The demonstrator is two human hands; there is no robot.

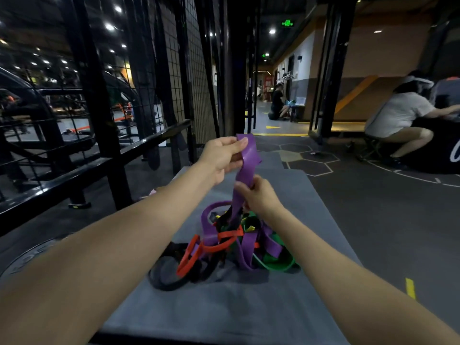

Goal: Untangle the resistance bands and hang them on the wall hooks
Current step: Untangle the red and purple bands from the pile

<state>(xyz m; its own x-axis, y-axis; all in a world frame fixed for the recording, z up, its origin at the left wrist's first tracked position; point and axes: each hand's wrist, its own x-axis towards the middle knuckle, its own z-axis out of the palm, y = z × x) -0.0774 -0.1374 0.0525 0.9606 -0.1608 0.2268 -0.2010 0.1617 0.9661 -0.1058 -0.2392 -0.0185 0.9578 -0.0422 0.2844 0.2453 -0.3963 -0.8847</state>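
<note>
At frame centre, both hands hold one purple band lifted out of the pile: the left hand pinches its top fold, the right hand grips it lower down. The pile lies on a grey mat, a knot of flat, rubbery loops in purple, red, green and black. This looks like the untangling step; next, I judge, the band must be drawn free of the knot. No hooks are plainly visible.
</note>
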